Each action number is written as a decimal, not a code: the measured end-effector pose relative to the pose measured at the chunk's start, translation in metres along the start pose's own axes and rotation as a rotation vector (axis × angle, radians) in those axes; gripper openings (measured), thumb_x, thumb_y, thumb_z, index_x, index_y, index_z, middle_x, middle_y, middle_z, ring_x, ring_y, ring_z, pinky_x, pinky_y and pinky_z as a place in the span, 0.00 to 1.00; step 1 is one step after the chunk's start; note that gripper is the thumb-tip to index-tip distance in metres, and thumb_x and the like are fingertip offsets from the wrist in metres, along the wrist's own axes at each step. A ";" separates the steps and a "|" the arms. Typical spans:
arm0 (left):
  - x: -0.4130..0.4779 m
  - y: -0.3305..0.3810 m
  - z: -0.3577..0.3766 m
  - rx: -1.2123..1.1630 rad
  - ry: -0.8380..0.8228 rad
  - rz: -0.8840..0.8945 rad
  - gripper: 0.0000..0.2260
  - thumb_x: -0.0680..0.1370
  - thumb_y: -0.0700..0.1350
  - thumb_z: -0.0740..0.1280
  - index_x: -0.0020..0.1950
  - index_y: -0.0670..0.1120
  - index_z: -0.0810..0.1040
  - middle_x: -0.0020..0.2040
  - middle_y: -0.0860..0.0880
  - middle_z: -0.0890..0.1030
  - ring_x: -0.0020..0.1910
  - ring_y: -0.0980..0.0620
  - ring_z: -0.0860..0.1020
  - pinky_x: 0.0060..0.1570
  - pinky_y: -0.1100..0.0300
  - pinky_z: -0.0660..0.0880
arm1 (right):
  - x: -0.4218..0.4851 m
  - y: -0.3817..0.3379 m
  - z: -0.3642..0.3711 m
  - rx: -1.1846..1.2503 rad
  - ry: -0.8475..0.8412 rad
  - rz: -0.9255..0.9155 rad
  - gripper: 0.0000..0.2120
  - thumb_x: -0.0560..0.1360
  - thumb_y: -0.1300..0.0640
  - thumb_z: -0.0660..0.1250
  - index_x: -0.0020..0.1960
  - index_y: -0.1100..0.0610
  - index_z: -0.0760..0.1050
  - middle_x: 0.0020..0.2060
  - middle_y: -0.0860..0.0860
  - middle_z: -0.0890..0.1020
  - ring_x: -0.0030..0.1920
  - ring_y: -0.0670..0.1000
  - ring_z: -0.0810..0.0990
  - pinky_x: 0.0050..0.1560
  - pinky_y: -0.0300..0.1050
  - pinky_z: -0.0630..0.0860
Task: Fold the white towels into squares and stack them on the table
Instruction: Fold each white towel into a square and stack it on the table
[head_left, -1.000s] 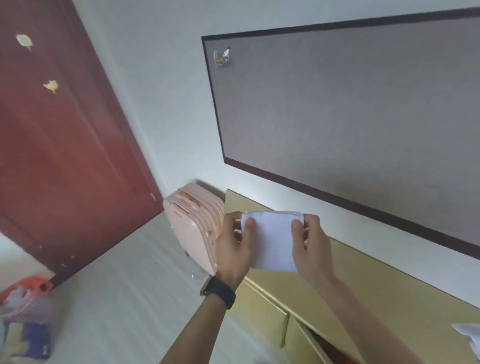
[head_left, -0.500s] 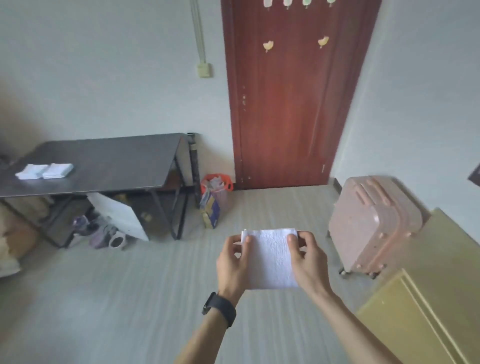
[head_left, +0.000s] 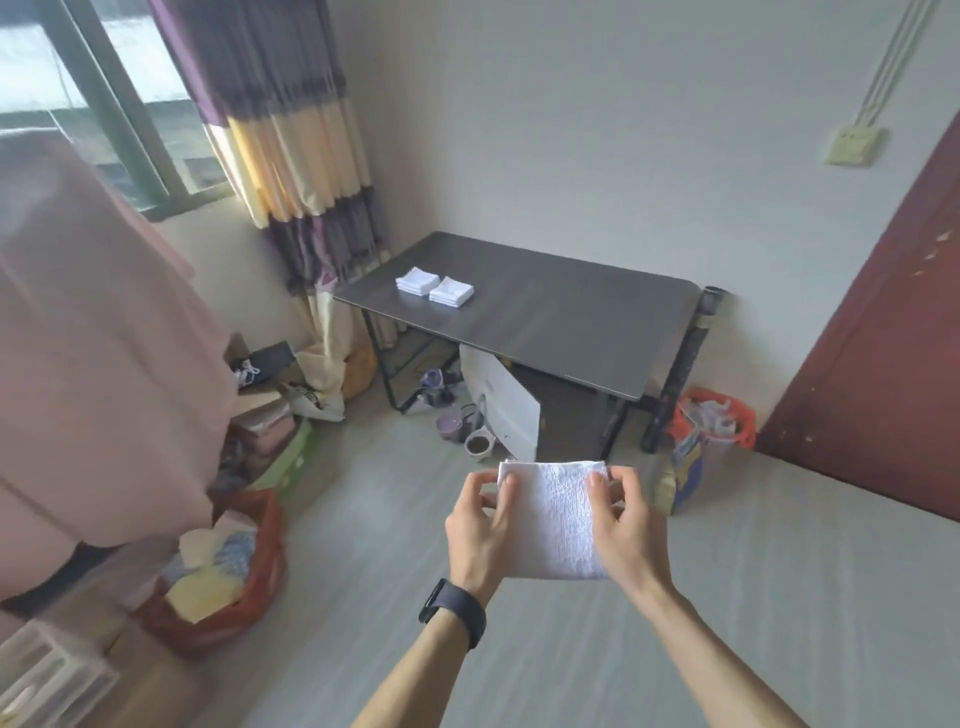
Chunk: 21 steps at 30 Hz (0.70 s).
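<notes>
The folded white towel (head_left: 553, 519), already roughly square, is pinched at its upper corners by the left hand (head_left: 480, 530) and right hand (head_left: 623, 525), in the air above the floor and well apart from the table (head_left: 571, 322). Two piles of folded towels (head_left: 435, 286) lie side by side near the table's left end. Folding looks done for these, and this towel is not yet stacked.
</notes>
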<state>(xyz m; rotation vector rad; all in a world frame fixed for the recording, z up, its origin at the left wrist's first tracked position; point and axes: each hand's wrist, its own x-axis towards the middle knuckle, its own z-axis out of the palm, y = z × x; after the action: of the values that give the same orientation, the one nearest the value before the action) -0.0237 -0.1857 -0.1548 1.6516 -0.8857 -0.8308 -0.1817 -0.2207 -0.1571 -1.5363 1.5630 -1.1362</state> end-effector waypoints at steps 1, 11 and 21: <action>0.020 -0.001 -0.009 -0.005 0.022 -0.008 0.07 0.78 0.57 0.67 0.45 0.55 0.78 0.32 0.55 0.78 0.30 0.60 0.75 0.31 0.68 0.69 | 0.015 -0.005 0.020 0.002 -0.018 -0.014 0.07 0.80 0.50 0.63 0.45 0.50 0.72 0.31 0.47 0.78 0.32 0.45 0.76 0.33 0.40 0.70; 0.267 0.017 -0.054 0.011 0.186 -0.035 0.08 0.78 0.57 0.66 0.46 0.55 0.79 0.37 0.53 0.82 0.34 0.60 0.77 0.32 0.71 0.70 | 0.218 -0.054 0.198 0.011 -0.172 -0.068 0.07 0.81 0.49 0.63 0.47 0.51 0.72 0.34 0.45 0.80 0.35 0.43 0.78 0.34 0.32 0.68; 0.497 0.025 -0.090 0.017 0.267 -0.095 0.08 0.79 0.56 0.67 0.45 0.53 0.79 0.37 0.54 0.80 0.33 0.64 0.75 0.34 0.73 0.68 | 0.395 -0.096 0.359 0.008 -0.270 -0.074 0.07 0.81 0.49 0.62 0.47 0.51 0.72 0.35 0.45 0.79 0.38 0.47 0.79 0.36 0.41 0.70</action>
<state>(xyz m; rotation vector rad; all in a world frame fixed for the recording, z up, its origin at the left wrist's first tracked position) 0.2924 -0.5800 -0.1572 1.7816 -0.6347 -0.6480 0.1465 -0.6520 -0.1696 -1.6769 1.3295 -0.9282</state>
